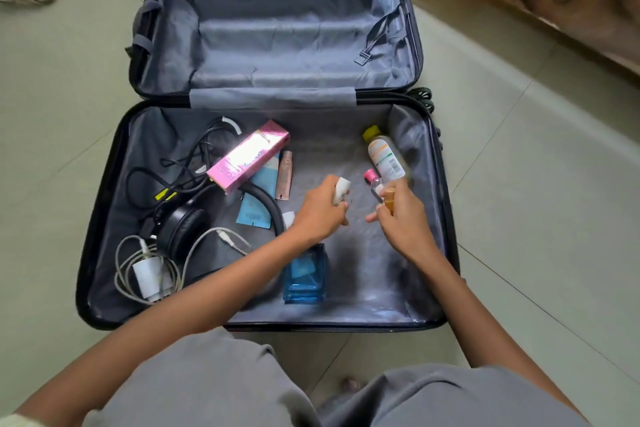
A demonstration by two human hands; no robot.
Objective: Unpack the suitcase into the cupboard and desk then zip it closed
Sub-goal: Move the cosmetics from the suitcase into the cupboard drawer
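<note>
Over the near half of the open suitcase (332,156), which lies flat on the floor (536,166), both hands are already occupied: the left hand (317,215) grips a small white tube (341,189), and the right hand (401,218) is curled round a small amber bottle (390,199). Just beyond the right hand, away from the person, lies the yellow-capped bottle (384,156), on its side with its long axis running away from the body, cap at the far end and leaning slightly left. Its base sits close to the right knuckles, so the right hand is plainly the nearer. It is clear plastic with a white and orange label. A pink-capped bottle (374,182) lies against it, nearer the hands. Under the left forearm stands a blue glass bottle (304,274). Headphones (183,222), cables and a pink box (247,156) fill the left side, so unpacking looks well short of finished.
</note>
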